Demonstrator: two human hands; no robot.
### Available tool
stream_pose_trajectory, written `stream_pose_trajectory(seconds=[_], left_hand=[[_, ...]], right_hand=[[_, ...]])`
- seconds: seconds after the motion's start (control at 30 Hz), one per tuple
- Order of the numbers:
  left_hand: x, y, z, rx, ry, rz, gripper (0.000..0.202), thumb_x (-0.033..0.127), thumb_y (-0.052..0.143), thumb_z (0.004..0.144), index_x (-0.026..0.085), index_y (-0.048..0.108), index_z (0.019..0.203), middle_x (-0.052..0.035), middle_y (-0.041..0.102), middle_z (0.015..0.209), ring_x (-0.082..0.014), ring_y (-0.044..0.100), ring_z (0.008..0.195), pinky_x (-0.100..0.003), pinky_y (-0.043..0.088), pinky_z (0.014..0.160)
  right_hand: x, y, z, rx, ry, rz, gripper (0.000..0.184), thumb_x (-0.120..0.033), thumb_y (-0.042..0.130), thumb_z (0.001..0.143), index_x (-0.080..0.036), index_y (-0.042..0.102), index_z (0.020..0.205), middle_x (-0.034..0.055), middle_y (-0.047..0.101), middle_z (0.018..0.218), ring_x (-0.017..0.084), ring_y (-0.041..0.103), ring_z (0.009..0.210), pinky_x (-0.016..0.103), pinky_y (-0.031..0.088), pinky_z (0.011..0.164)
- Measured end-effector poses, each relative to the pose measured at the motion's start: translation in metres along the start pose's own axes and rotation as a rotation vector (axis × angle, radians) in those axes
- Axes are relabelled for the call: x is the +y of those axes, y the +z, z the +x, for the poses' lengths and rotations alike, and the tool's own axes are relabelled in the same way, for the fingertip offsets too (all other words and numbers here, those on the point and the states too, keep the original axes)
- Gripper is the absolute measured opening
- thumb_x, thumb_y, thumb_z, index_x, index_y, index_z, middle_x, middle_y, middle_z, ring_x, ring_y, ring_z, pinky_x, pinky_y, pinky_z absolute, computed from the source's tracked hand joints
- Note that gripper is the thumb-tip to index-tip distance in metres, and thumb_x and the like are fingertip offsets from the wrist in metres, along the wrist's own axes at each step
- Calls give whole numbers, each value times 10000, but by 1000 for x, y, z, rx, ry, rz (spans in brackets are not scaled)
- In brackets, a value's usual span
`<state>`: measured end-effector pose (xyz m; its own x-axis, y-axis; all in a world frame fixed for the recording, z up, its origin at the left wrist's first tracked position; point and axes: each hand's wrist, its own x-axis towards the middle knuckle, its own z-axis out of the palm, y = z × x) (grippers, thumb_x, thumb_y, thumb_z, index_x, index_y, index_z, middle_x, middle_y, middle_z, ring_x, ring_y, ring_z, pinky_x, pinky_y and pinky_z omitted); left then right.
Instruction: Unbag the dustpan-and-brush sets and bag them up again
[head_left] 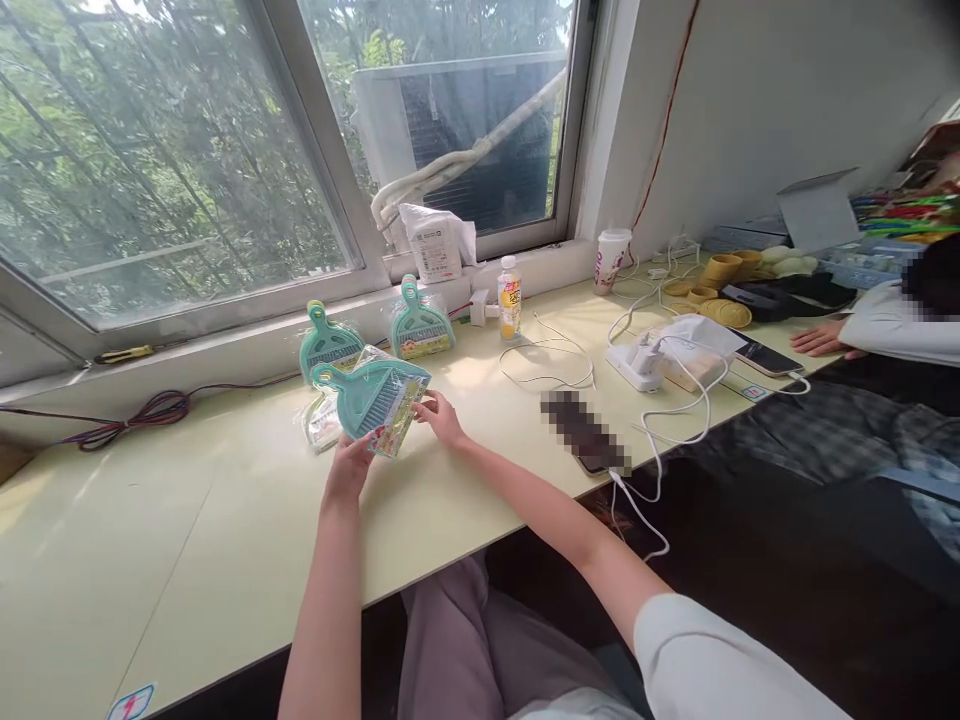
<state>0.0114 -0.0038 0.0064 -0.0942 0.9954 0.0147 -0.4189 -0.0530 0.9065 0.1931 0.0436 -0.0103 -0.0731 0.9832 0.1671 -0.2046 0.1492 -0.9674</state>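
Note:
Between my two hands is a mint-green mini dustpan-and-brush set point(375, 400) in clear wrapping with a printed card along its lower edge. My left hand point(349, 468) grips it from below at its left part, fingers partly hidden behind the pack. My right hand point(441, 418) pinches the pack's right edge. Behind it, another wrapped green dustpan set point(330, 343) stands by the window ledge, and a further wrapped pack point(322, 422) shows partly under the held one. To their right, a third green dustpan set point(421, 325) leans near the sill.
Right of the sets stand a juice bottle point(510, 300) and a paper cup point(612, 262). A blurred phone point(586, 432), a power strip point(634, 366) and white cables lie on the table point(247, 540). Bundled wires point(154, 412) are at left. Another person's hand point(823, 338) rests at far right.

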Motion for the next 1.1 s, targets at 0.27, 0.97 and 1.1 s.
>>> stream_pose_trajectory(seconds=[0.27, 0.97, 1.1], left_hand=[[1, -5, -1, -120, 7, 133, 404, 456, 633, 823, 173, 678, 1108, -134, 651, 1216, -347, 490, 1267, -514, 388, 1067], [19, -50, 8, 433, 174, 119, 627, 607, 395, 880, 247, 386, 1392, -155, 492, 1397, -228, 552, 1231, -330, 539, 880], [15, -24, 5, 206, 123, 93, 429, 394, 578, 858, 197, 545, 1238, -137, 542, 1370, -220, 575, 1207, -316, 492, 965]], right_hand=[[3, -15, 13, -42, -15, 120, 271, -277, 713, 713, -209, 610, 955, 27, 694, 955, 170, 637, 882, 345, 528, 828], [-21, -49, 24, 175, 199, 320, 248, -172, 784, 716, -162, 610, 893, 14, 711, 763, 140, 689, 657, 316, 614, 698], [-18, -41, 18, 178, 242, 342, 220, -150, 771, 730, -156, 605, 875, 14, 707, 752, 139, 683, 635, 332, 611, 717]])
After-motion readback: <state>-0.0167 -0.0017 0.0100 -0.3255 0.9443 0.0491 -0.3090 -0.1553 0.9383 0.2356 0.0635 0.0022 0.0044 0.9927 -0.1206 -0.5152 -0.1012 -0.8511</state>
